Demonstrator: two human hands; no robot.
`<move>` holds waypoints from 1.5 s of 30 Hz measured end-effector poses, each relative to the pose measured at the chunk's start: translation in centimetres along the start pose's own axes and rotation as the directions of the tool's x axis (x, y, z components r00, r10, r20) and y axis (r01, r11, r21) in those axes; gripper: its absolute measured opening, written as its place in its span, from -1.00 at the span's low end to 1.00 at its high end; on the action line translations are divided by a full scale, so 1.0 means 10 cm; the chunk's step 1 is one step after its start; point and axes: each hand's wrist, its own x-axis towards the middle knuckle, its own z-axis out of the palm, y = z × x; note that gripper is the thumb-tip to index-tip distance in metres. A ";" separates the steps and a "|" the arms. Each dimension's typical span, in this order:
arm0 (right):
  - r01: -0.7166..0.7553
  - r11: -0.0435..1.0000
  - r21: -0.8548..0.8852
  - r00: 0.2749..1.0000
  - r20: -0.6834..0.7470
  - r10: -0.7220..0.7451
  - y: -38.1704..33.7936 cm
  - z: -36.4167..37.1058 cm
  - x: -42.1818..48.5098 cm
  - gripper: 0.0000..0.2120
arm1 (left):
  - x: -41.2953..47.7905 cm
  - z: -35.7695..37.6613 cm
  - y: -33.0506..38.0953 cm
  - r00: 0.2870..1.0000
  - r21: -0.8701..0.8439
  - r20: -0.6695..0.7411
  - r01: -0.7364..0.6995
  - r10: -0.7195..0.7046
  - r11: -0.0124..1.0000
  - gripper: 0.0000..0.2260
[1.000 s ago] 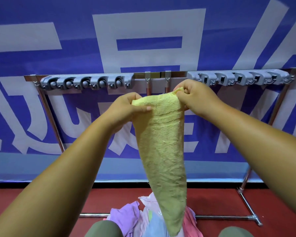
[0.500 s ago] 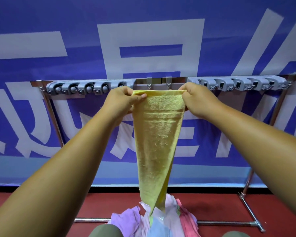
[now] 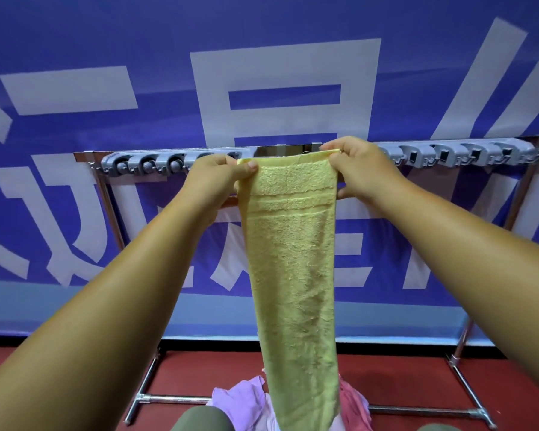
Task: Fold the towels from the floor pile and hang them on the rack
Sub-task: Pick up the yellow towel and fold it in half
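Observation:
A yellow towel (image 3: 293, 259) hangs lengthwise as a long narrow strip in front of me. My left hand (image 3: 218, 178) pinches its top left corner and my right hand (image 3: 360, 168) pinches its top right corner, holding the top edge flat at the height of the rack's top bar (image 3: 277, 149). The metal rack carries grey clip holders on the left (image 3: 150, 163) and on the right (image 3: 467, 154). The pile of towels (image 3: 246, 402), purple, pink and pale, lies on the floor under the hanging towel, partly hidden by it.
The rack's chrome legs (image 3: 106, 200) and base bars (image 3: 175, 399) stand on a red floor (image 3: 402, 377). Behind the rack is a blue wall banner (image 3: 262, 73) with large white characters. My knees show at the bottom edge.
The towel's top edge has been spread from a bunched tip to a flat, wide band. Both hands have moved apart and risen to the top bar; the towel now hangs straight.

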 end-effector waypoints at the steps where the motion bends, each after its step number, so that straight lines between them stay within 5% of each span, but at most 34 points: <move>1: -0.013 1.000 0.025 1.000 0.002 0.013 0.00 0.01 0.00 -0.71 | -0.02 0.01 0.01 1.000 -0.002 -0.016 0.016 -0.016 1.000 -0.78; 10: -0.109 0.991 0.074 0.988 0.113 0.100 0.03 0.29 -0.10 -0.76 | -0.17 0.32 -0.08 0.972 -0.082 -0.124 0.188 -0.198 0.979 -0.85; 23: 0.140 0.954 -0.264 0.989 -0.003 -0.146 0.06 0.58 -0.19 -0.74 | -0.45 0.65 0.05 0.997 0.063 -0.059 -0.042 0.045 0.997 -0.91; 29: 0.066 0.985 -0.159 0.995 -0.064 -0.077 0.09 0.56 -0.12 -0.62 | -0.37 0.56 0.09 0.994 0.134 -0.104 -0.021 0.035 0.991 -0.91; 35: 0.115 0.983 -0.147 0.993 0.008 -0.115 0.04 0.56 -0.18 -0.80 | -0.40 0.64 0.09 0.998 0.030 -0.061 0.013 -0.011 0.999 -0.91; 38: 0.150 0.966 -0.209 0.989 0.033 -0.146 0.12 0.57 -0.14 -0.76 | -0.42 0.68 0.06 0.999 0.023 -0.030 0.016 -0.015 1.000 -0.95; 41: 0.171 0.951 -0.258 0.984 0.085 -0.154 0.19 0.56 -0.14 -0.63 | -0.42 0.72 0.01 1.000 0.022 -0.003 -0.007 0.007 1.000 -0.75; 45: 0.138 0.976 -0.167 0.987 0.105 -0.122 0.14 0.50 -0.21 -0.49 | -0.36 0.70 -0.10 0.990 0.137 0.003 -0.141 0.142 0.980 -0.73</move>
